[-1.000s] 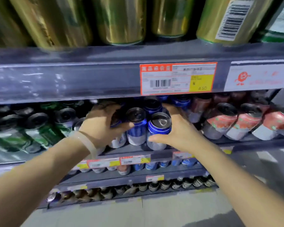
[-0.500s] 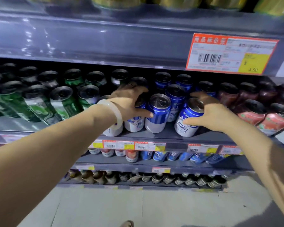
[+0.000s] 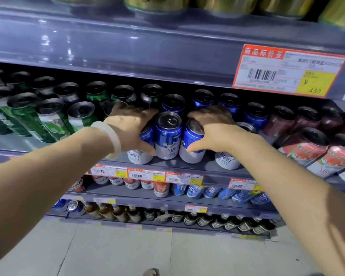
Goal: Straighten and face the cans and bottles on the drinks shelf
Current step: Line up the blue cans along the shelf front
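Blue-and-white cans stand in rows on the grey shelf (image 3: 189, 169). My left hand (image 3: 130, 129), a pale bangle on its wrist, grips the front can at the left (image 3: 140, 156). Between my hands an upright blue can (image 3: 168, 136) stands free at the shelf front. My right hand (image 3: 213, 132) wraps the blue can to its right (image 3: 191, 144), thumb low on its side. One more blue-and-white can (image 3: 226, 160) shows beneath my right wrist. Further blue cans (image 3: 202, 98) fill the rows behind.
Green cans (image 3: 48, 120) crowd the shelf's left, red cans (image 3: 307, 148) its right. A shelf lip with an orange price tag (image 3: 287, 72) hangs close overhead, gold cans (image 3: 157, 4) above it. Lower shelves hold more cans and brown bottles (image 3: 207, 218); grey tiled floor (image 3: 127, 251) below.
My right hand moved left from the right-hand front can onto the can beside the middle one. The left hand kept its can. The view came closer and tilted down.
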Demonstrator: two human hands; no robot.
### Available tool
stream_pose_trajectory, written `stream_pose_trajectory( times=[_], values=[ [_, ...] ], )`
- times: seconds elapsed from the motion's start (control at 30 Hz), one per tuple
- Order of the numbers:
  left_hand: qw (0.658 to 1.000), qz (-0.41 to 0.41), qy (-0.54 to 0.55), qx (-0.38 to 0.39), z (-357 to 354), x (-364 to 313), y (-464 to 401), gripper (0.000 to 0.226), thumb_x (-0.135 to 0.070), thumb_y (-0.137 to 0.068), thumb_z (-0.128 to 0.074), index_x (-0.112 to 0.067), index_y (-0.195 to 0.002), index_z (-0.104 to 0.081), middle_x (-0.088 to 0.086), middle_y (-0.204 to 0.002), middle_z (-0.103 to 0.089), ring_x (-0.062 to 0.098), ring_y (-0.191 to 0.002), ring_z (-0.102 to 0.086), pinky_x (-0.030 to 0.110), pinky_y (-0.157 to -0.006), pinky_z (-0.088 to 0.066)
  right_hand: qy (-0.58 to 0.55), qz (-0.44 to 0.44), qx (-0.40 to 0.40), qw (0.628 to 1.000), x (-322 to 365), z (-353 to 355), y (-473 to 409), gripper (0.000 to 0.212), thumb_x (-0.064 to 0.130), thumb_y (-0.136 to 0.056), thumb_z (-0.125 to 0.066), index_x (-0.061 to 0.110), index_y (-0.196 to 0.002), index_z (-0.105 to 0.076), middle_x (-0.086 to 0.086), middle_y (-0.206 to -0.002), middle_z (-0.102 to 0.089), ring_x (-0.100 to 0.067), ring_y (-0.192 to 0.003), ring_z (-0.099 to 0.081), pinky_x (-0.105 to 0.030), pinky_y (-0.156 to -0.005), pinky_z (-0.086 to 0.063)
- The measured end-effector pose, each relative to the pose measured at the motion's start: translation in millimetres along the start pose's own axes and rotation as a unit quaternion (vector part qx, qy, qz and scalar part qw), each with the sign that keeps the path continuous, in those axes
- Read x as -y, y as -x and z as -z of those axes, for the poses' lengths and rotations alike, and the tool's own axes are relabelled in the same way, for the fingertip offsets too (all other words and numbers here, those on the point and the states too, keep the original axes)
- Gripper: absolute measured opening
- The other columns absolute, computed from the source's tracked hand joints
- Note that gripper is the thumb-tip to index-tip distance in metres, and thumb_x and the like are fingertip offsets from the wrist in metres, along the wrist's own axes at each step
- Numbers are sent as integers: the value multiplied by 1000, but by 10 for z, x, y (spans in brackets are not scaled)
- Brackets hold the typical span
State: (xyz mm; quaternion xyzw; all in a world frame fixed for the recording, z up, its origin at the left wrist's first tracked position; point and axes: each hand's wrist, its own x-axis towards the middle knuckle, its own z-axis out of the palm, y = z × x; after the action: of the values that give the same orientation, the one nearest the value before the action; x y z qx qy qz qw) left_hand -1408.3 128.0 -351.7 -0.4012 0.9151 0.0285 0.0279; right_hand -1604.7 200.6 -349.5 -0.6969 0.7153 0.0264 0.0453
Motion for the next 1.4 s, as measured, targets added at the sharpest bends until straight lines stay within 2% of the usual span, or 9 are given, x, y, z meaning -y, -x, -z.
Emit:
stream_pose_trajectory(
  times=[0.13,0.23,0.4,0.63,0.8,0.93,1.1,1.27,1.4],
  values=[
    [999,-16,8,-40,-35,-85,22,90,-59,-65,-70,-26,-140,-34,8,-128,-57,28,-120,-47,33,-101,-28,-10,19,-7,1000,-70,27,108,78,51,-63,-75,23,-130,-47,-3,-121,-51,-25,-127,-29,-35,-106,-22],
    [995,-27,90,-37,-52,-182,-13,84,-49,-71,-72,-26,-141,-33,6,-129,-56,28,-117,-48,30,-96,-34,-11,24,-2,1000,-142,30,202,83,50,-65,-75,24,-136,-41,0,-130,-50,-22,-135,-21,-30,-109,-17],
    [988,-50,143,-30,-130,-322,-147,84,-44,-72,-73,-23,-142,-31,5,-138,-48,27,-126,-42,30,-107,-25,-67,23,-1,997,-203,18,370,81,41,-69,-75,24,-138,-38,1,-139,-43,-16,-139,-11,-23,-109,-15],
    [993,-27,115,-10,-55,-375,-297,87,-55,-64,-74,-23,-134,-34,8,-127,-55,30,-118,-47,36,-97,-38,-91,10,-21,996,-258,-38,428,81,35,-68,-75,26,-139,-37,4,-139,-36,-17,-135,-18,-22,-106,-19],
    [989,-21,142,-17,-60,-468,-332,93,-57,-62,-74,-25,-139,-32,7,-136,-47,28,-122,-47,31,-96,-40,-147,-68,-58,985,-422,-7,509,99,50,-54,-81,35,-140,-34,1,-142,-24,-22,-134,-22,-38,-113,-26],
    [982,-33,181,-41,-37,-408,-317,72,-48,-64,-77,-22,-123,-45,4,-120,-54,26,-102,-54,26,-79,-41,-180,-116,-8,977,-632,-20,597,95,46,-62,-80,36,-141,-28,-2,-147,-27,-22,-137,-27,-32,-107,-29],
    [981,-54,185,25,34,-353,-334,67,-47,-65,-77,-22,-120,-47,4,-114,-62,24,-98,-57,34,-85,-48,-190,-123,-24,974,-832,-16,655,75,30,-70,-79,27,-134,-41,1,-141,-39,-17,-125,-42,-20,-91,-32],
    [992,-111,12,-50,112,-684,-307,99,-70,-58,-67,-29,-141,-31,-1,-141,-41,24,-129,-29,36,-108,-19,-178,-132,12,975,-972,10,729,74,27,-72,-78,30,-135,-40,4,-143,-38,-16,-125,-42,-19,-88,-31],
    [986,-157,8,-52,23,-1014,-361,84,-66,-62,-67,-25,-132,-43,1,-127,-51,25,-122,-39,34,-109,-12,-191,-115,23,975,-912,131,633,73,21,-76,-74,30,-138,-38,1,-144,-41,-18,-126,-43,-20,-93,-33]
  ],
)
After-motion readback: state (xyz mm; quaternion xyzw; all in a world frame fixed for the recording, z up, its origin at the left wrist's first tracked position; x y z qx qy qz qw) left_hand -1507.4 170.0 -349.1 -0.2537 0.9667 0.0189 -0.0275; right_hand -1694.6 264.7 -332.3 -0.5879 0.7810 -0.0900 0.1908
